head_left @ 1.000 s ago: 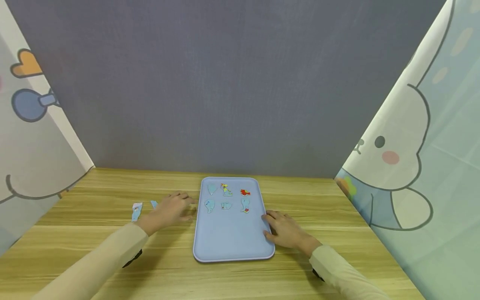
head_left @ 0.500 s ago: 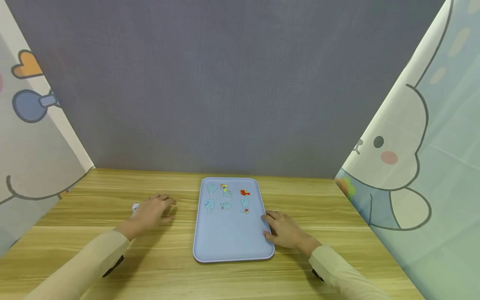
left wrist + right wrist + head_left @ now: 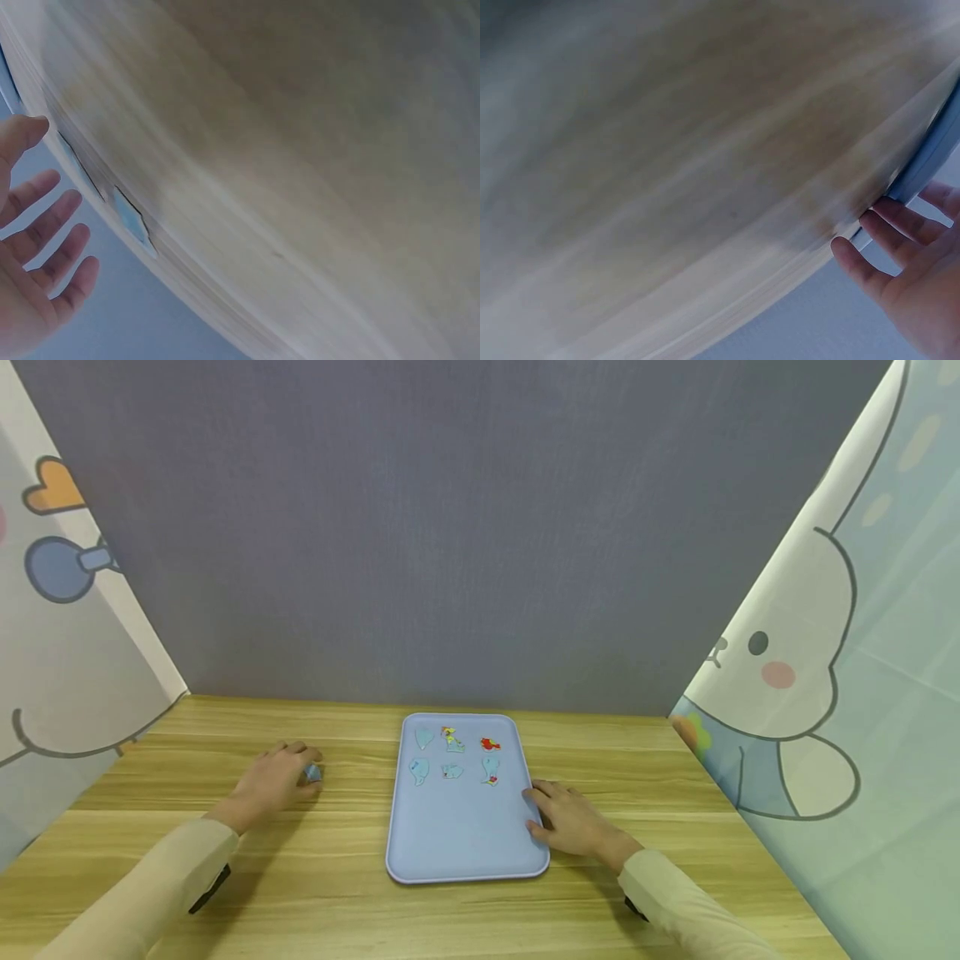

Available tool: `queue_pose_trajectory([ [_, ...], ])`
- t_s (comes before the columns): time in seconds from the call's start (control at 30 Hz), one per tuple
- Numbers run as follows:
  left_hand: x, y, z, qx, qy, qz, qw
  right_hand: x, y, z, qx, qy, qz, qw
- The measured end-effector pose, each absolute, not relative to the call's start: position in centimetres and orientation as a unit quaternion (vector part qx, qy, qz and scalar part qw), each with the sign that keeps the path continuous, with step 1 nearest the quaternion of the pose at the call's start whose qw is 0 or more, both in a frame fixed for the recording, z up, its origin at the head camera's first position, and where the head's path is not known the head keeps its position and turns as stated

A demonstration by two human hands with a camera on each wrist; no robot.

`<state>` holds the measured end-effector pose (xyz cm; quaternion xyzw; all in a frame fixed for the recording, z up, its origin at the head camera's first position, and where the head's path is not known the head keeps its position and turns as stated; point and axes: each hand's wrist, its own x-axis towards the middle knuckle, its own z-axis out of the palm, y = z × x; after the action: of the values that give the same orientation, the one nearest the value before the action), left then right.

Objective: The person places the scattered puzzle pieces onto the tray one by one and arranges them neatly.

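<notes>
My left hand point(image 3: 273, 781) hovers over the table's left side, thumb and fingers apart around a small light-blue puzzle piece point(image 3: 312, 772). In the left wrist view the fingers are spread and relaxed, with that table's two flat pieces beyond them, one being a pale-blue piece point(image 3: 133, 217). The head view shows the second piece hidden under the hand. My right hand point(image 3: 573, 821) rests its fingertips on the right rim of a lavender tray point(image 3: 465, 835). Several irregular pieces lie in two rows on the tray's far half, including a red piece point(image 3: 490, 744) and a blue-green piece point(image 3: 420, 770).
The wooden table point(image 3: 337, 893) extends around the tray. A grey wall panel point(image 3: 435, 543) rises behind it, and cartoon-printed cloths point(image 3: 810, 693) stand along both sides.
My left hand has moved left, away from the tray, to the loose pieces on the table. The right hand has stayed at the tray's rim.
</notes>
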<state>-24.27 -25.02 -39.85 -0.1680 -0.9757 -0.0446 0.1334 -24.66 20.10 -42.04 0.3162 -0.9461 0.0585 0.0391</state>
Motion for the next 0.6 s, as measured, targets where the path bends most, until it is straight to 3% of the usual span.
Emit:
queue_pose_trajectory([
  [0.6, -25.4, -26.3, -40.6, -0.166, -0.976, -0.062, 0.127, -24.7, 20.1, -42.1, 0.314, -0.947, 0.054, 0.038],
])
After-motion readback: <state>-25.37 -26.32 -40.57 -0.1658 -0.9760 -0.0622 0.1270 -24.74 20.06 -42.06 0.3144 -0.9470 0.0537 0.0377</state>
